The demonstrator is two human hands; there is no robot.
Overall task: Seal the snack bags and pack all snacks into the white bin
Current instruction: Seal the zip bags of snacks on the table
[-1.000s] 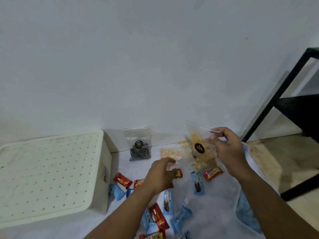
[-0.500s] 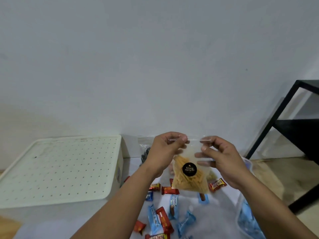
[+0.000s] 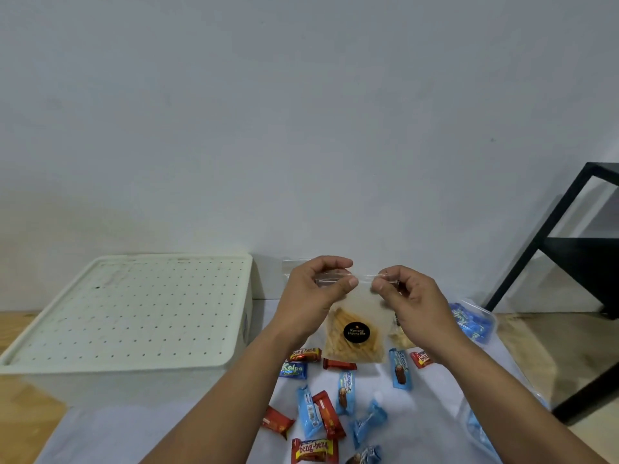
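I hold a clear zip bag of yellow snack sticks (image 3: 355, 339) with a round black label upright in front of me. My left hand (image 3: 315, 293) pinches the left part of its top strip between thumb and fingers. My right hand (image 3: 410, 298) pinches the right part of the same strip. The white bin (image 3: 130, 313) stands at the left with its perforated lid on. Several small red and blue wrapped snacks (image 3: 335, 410) lie scattered on the white cloth below the bag.
A clear container of blue wrapped snacks (image 3: 472, 319) sits right of my right hand. Another clear packet edge (image 3: 479, 426) shows at lower right. A black metal frame (image 3: 569, 242) stands at the far right. The wall is close behind.
My right hand lifted the bag off the cloth toward the middle. My left hand came up from the wrapped snacks and took the top strip. Both hands now pinch closer together.
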